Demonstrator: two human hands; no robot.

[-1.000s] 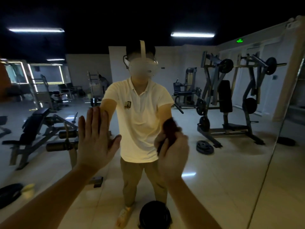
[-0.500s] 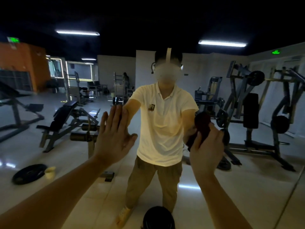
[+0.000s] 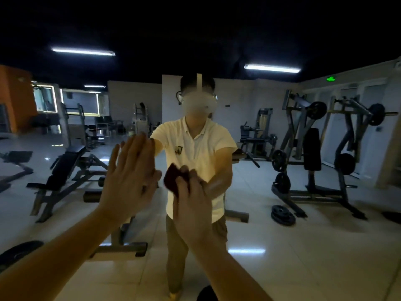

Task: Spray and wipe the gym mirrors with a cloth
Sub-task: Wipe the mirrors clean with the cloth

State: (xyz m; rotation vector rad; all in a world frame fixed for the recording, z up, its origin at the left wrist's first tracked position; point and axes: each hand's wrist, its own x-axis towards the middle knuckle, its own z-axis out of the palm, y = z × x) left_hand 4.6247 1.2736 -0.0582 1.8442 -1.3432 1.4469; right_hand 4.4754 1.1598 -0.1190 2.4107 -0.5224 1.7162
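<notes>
The pale tiled floor, seen in the mirror, is glossy. On it stand a black bench at 9 o'clock and a weight machine at 3 o'clock. Stacked weight plates lie at 4 o'clock, one dark plate at 8 o'clock.

Dark gym: tiled floor, weight machines, strip lights.

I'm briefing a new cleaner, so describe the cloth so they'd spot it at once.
Look at the wall mirror filling the view, a reflected person in a pale polo shirt at its centre. Before that shirt two hands are raised: the left hand flat and bare, the right hand holding a bunched wad. That wad is the cloth, dark red, the only thing either hand holds.
</notes>
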